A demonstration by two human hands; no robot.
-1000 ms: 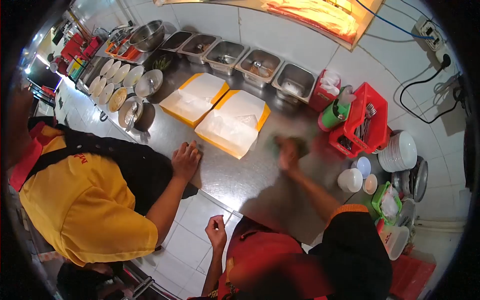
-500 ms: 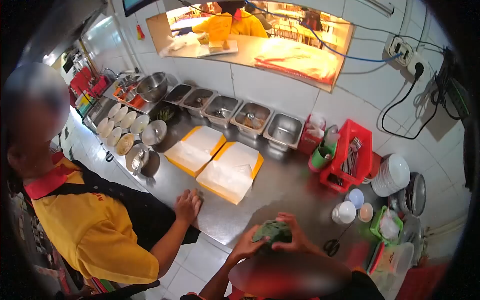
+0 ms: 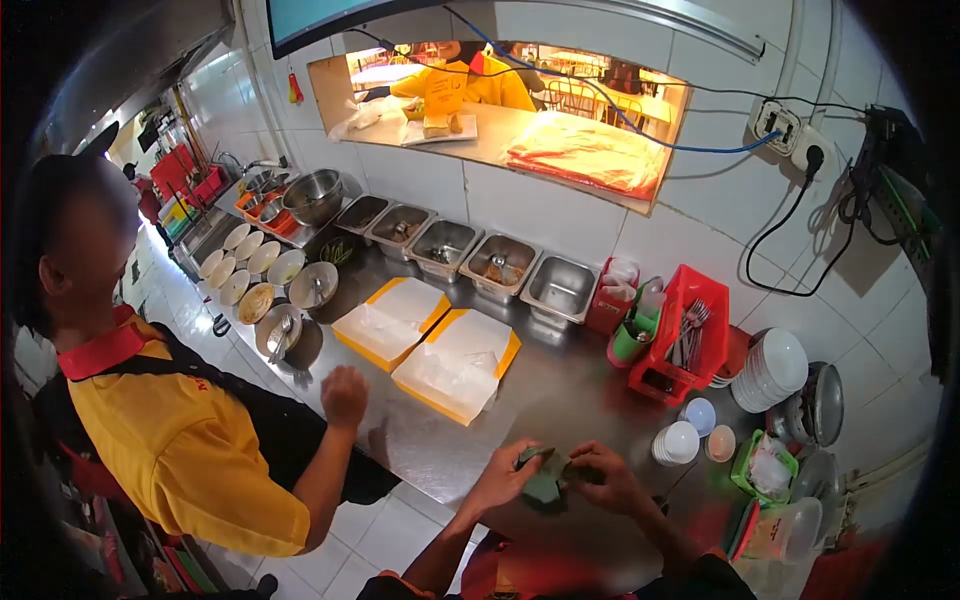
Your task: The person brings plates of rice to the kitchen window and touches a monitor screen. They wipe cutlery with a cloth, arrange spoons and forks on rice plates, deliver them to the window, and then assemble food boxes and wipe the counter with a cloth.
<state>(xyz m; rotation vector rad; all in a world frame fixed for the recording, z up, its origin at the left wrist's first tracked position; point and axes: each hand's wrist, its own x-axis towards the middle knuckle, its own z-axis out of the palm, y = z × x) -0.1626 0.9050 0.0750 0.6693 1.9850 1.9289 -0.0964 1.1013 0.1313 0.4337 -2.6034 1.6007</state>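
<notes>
Over the front edge of the steel counter, my left hand (image 3: 503, 476) pinches one side of a dark green leaf (image 3: 545, 486). My right hand (image 3: 607, 482) grips its other side with curled fingers. The leaf looks bent or folded between them; how many layers it has I cannot tell. Two paper-lined yellow boxes lie open beyond my hands, the nearer box (image 3: 455, 368) beside the farther box (image 3: 392, 318).
A co-worker in a yellow shirt (image 3: 205, 450) stands at the left, one hand (image 3: 345, 396) raised by the counter. Steel pans (image 3: 562, 288) line the wall. Several bowls (image 3: 287, 267) stand at left. A red cutlery basket (image 3: 690, 335), stacked plates (image 3: 775, 365) and small cups (image 3: 678, 443) are at right.
The leaf has gone from a rounded bundle cupped in both hands to a folded shape held at its sides. The co-worker's hand has lifted off the counter. My view has tilted up slightly.
</notes>
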